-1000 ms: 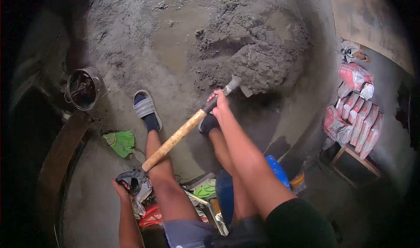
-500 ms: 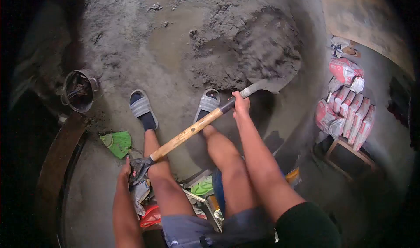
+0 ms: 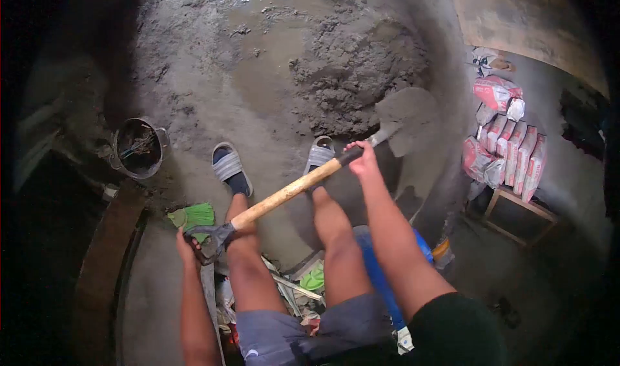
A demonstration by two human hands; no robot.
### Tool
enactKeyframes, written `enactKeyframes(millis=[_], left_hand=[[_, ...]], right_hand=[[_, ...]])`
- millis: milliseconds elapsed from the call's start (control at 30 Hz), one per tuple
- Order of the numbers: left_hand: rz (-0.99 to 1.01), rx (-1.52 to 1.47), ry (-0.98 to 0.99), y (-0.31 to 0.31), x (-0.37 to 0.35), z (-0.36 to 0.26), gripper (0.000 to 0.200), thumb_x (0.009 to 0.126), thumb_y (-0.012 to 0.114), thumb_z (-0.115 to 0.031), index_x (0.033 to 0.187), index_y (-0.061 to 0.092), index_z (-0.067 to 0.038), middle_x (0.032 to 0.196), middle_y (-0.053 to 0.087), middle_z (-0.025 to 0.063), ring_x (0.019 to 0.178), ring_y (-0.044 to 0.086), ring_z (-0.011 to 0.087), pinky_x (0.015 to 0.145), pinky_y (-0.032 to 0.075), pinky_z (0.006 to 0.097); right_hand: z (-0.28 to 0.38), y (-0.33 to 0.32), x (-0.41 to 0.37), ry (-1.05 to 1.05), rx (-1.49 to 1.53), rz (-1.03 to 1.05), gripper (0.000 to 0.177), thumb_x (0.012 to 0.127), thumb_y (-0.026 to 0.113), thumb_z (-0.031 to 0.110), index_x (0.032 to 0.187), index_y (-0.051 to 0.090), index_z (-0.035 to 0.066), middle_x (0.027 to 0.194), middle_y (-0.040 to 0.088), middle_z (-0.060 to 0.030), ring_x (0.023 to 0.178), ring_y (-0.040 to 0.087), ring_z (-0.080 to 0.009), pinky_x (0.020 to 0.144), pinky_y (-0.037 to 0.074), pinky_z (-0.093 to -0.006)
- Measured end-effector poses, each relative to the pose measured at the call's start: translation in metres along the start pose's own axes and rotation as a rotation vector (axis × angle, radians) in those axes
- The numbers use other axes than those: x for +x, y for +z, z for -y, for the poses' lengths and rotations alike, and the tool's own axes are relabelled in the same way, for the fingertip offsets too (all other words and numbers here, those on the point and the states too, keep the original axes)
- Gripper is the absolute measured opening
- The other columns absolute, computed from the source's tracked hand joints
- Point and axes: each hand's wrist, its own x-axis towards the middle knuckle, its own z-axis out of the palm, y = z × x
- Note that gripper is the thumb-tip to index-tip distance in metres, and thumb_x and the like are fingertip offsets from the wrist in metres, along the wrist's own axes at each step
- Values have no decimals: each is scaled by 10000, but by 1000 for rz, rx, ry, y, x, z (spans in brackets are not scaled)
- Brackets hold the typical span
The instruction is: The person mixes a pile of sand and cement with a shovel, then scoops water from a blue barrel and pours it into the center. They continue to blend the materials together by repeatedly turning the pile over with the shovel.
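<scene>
A shovel [image 3: 287, 195] with a pale wooden shaft slants across in front of my legs. My left hand [image 3: 188, 242] is closed around its dark D-shaped grip. Farther down, my right hand [image 3: 364, 159] wraps the black collar where shaft meets metal. The grey shovel blade [image 3: 408, 117] shows its broad face at the right edge of a heap of wet mortar [image 3: 358, 62], with no lump of mortar on it. Just behind my left hand lies a green broom head [image 3: 196, 215].
A bucket [image 3: 161, 147] with dark contents stands at the left, near a curved brown board [image 3: 106, 243]. Several red-and-white cement bags [image 3: 513, 149] lie at the right above a wooden frame [image 3: 516, 217]. Blue and green items sit behind my legs.
The blade has come away from the blurred, moving mortar and turned so its face shows. The grip has risen slightly, and my left hand shows more plainly around it.
</scene>
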Motion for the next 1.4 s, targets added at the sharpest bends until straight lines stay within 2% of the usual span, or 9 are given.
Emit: enactKeyframes(millis=[300, 367, 467, 567, 633, 667, 700, 833, 1400], left_hand=[[-121, -360, 14, -288, -97, -15, 372, 887, 490, -493, 884, 539, -123, 691, 464, -19, 507, 401, 69, 409, 332, 204], [-339, -224, 67, -249, -173, -46, 395, 900, 444, -509, 824, 524, -130, 637, 466, -24, 474, 404, 80, 404, 349, 205], [-489, -88, 240, -326, -191, -11, 394, 906, 422, -501, 783, 507, -137, 588, 446, -26, 454, 400, 87, 397, 344, 208], [-337, -38, 306, -361, -155, 38, 399, 913, 400, -493, 741, 490, -144, 539, 426, -27, 433, 396, 94, 391, 340, 211], [-631, -7, 235, -149, -140, 34, 381, 924, 374, -451, 702, 455, -153, 497, 384, -30, 413, 370, 106, 382, 307, 227], [-149, -28, 219, -174, -84, 66, 322, 917, 407, -410, 726, 452, -155, 546, 379, -34, 447, 352, 95, 396, 283, 238], [-417, -122, 159, -14, -101, 57, 307, 912, 432, -400, 722, 434, -159, 565, 356, -34, 461, 330, 93, 408, 271, 243], [-115, -144, 146, 109, -71, 110, 292, 882, 470, -383, 713, 422, -150, 533, 376, -18, 442, 351, 102, 403, 294, 258], [-318, -160, -96, 62, -106, 236, 387, 919, 357, -438, 729, 444, -112, 531, 409, 16, 405, 391, 150, 393, 334, 292]], right_hand=[[-277, 38, -24, 544, 126, -140, 270, 737, 714, 261, 683, 470, 158, 606, 477, -29, 527, 506, -198, 526, 451, -344], [-323, 59, -50, 590, 87, -114, 243, 747, 693, 234, 706, 471, 147, 589, 469, -29, 500, 497, -200, 503, 459, -357], [-382, 56, -50, 635, 169, -72, 230, 758, 676, 231, 729, 468, 139, 570, 457, -41, 492, 495, -207, 508, 470, -385], [-359, 23, -5, 569, 129, -18, 212, 770, 652, 240, 734, 471, 136, 580, 460, -55, 504, 499, -214, 512, 466, -405], [-284, -17, 74, 607, 177, -129, 180, 772, 609, 241, 755, 471, 128, 602, 463, -86, 549, 502, -261, 547, 464, -424], [-194, -25, 99, 514, 26, -128, 182, 756, 604, 241, 757, 478, 110, 602, 461, -92, 602, 513, -280, 615, 467, -447], [-127, -35, 129, 414, 7, -138, 169, 729, 595, 214, 714, 476, 95, 595, 464, -100, 644, 520, -281, 674, 461, -469], [-24, -95, 224, 126, -45, -66, 131, 709, 580, 145, 646, 471, 111, 571, 472, -47, 534, 484, -198, 598, 467, -372], [12, -118, 71, 81, -197, -185, 145, 747, 613, 102, 784, 483, 50, 666, 515, -59, 545, 529, -188, 531, 479, -354]])
